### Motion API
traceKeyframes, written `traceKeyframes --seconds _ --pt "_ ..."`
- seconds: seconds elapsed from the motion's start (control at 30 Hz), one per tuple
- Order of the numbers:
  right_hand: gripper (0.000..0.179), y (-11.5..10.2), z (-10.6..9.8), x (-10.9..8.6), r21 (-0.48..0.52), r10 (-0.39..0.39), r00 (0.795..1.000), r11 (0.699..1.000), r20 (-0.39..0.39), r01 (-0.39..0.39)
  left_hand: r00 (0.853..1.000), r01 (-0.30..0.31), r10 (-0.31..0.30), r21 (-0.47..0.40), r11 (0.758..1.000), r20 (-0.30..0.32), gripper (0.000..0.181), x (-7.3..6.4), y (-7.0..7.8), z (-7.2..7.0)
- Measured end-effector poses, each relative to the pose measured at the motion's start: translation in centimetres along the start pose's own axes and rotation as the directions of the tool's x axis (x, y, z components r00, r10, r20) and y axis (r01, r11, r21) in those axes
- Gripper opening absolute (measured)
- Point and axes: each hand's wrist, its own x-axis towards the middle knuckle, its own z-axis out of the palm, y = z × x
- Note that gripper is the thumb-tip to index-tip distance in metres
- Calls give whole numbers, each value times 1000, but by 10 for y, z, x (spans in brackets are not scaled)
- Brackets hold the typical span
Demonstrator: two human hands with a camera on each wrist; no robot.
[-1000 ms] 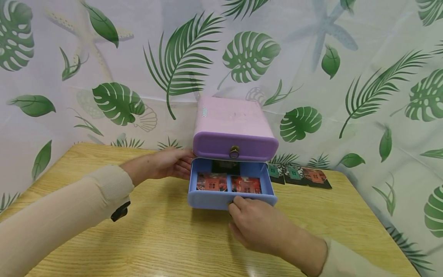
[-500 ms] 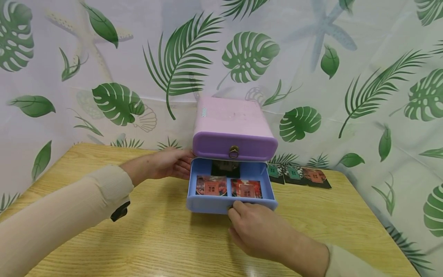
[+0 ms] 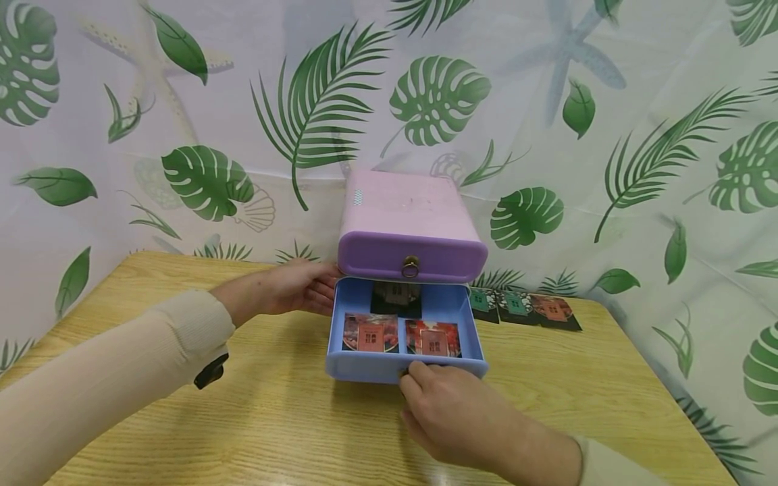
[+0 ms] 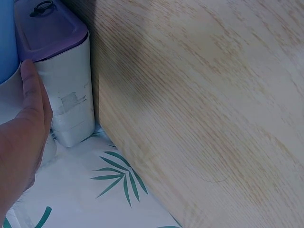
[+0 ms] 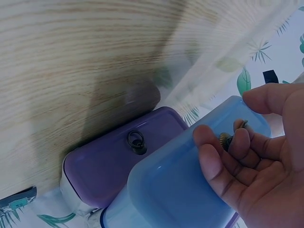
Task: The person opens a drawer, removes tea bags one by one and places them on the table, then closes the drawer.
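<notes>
A stacked drawer cabinet with a pink top (image 3: pixel 407 202) stands at the back of the table. Its blue drawer (image 3: pixel 365 369) is pulled out below the purple top drawer (image 3: pixel 371 258). My right hand (image 3: pixel 462 415) grips the drawer's small brass pull (image 5: pixel 225 141) with curled fingers. Two red printed flat packets (image 3: pixel 371 333) lie side by side in the drawer, with a dark one (image 3: pixel 396 294) behind them. My left hand (image 3: pixel 304 287) lies with straight fingers against the cabinet's left side. Another purple drawer (image 5: pixel 109 171) with a ring pull is closed beneath the blue one.
Several dark packets with green and orange labels (image 3: pixel 516 304) lie in a row right of the cabinet. A leaf-patterned cloth (image 3: pixel 231 101) hangs behind the wooden table (image 3: pixel 255 418). A black band (image 3: pixel 211 371) sits at the left cuff.
The blue drawer has slid further out toward me with my right hand on its pull, showing more of the dark packet behind. My left hand has stayed in place.
</notes>
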Motion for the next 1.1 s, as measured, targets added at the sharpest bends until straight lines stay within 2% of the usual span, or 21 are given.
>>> traceKeyframes --seconds 0.43,0.67,1.1 --pt "22 -3 -1 -3 5 -12 999 1000 38 11 1000 -4 4 10 1000 0 54 1 -1 -1" --pt "24 -5 -3 -4 21 4 996 1000 92 -6 1000 -12 12 17 1000 -1 53 1 -2 -1" --pt "24 -5 -2 -6 20 4 996 1000 90 -6 1000 -7 7 15 1000 -5 53 0 -2 0"
